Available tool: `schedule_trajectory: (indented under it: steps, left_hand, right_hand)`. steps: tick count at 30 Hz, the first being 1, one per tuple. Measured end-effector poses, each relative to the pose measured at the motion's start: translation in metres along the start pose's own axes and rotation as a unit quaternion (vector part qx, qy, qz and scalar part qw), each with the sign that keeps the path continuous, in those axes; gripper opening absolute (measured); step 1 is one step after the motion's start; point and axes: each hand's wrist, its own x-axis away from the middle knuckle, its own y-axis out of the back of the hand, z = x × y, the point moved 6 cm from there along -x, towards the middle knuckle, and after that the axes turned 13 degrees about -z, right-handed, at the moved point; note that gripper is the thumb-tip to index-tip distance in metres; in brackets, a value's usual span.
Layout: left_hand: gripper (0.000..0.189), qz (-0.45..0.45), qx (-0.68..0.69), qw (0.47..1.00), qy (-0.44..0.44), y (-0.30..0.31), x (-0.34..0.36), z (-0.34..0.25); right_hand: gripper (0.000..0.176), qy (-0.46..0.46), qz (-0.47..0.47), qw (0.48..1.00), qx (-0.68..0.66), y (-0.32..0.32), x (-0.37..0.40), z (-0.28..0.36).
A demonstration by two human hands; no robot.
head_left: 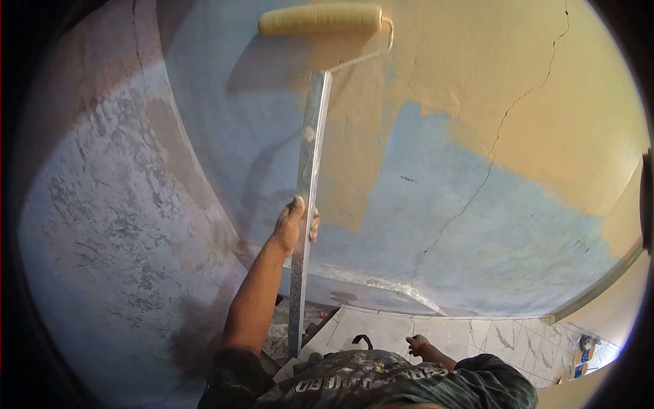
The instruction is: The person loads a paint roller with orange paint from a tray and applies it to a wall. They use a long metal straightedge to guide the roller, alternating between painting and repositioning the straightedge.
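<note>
My left hand (293, 225) is wrapped round a long square metal pole (311, 150), held nearly upright in front of the wall. At its top, a bent wire frame (361, 60) carries a paint roller (320, 20) coated in yellow-ochre paint. The roller casts a broad shadow below it and seems to be off the wall. Low on the right, my right hand (417, 345) hangs beside my body over the floor. Its fingers look curled, and nothing shows in them.
Yellow-ochre paint covers part of the blue wall (409, 198), which has a long crack (492, 153). A rough, patchy wall (129, 204) stands at left. Below lie floor tiles (443, 334) and rubble (279, 327). Containers with orange-and-blue labels (582, 358) stand at far right.
</note>
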Motion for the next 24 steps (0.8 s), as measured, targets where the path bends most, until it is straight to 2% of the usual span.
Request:
schedule_trajectory:
  steps: [8, 11, 14, 19, 24]
  left_hand:
    - [0.067, -0.006, 0.035, 0.996, 0.077, 0.066, 0.041, 0.166]
    - [0.067, -0.018, 0.053, 0.994, 0.095, 0.089, 0.054, 0.226]
    - [0.067, -0.015, 0.060, 0.992, 0.107, 0.103, 0.071, 0.269]
    - [0.065, -0.023, 0.074, 0.988, 0.136, 0.102, 0.077, 0.272]
    - [0.063, -0.003, 0.067, 0.992, 0.105, 0.069, 0.050, 0.180]
  right_hand:
    - [0.047, -0.047, 0.023, 0.998, 0.033, 0.017, 0.016, -0.037]
    - [0.048, -0.038, -0.006, 0.995, 0.096, 0.036, 0.017, -0.041]
    - [0.047, -0.057, -0.012, 0.996, 0.072, 0.042, 0.011, -0.037]
    - [0.047, -0.029, -0.007, 0.998, 0.058, 0.027, -0.009, -0.028]
    - [0.049, 0.010, 0.017, 0.995, 0.095, 0.004, -0.019, -0.008]
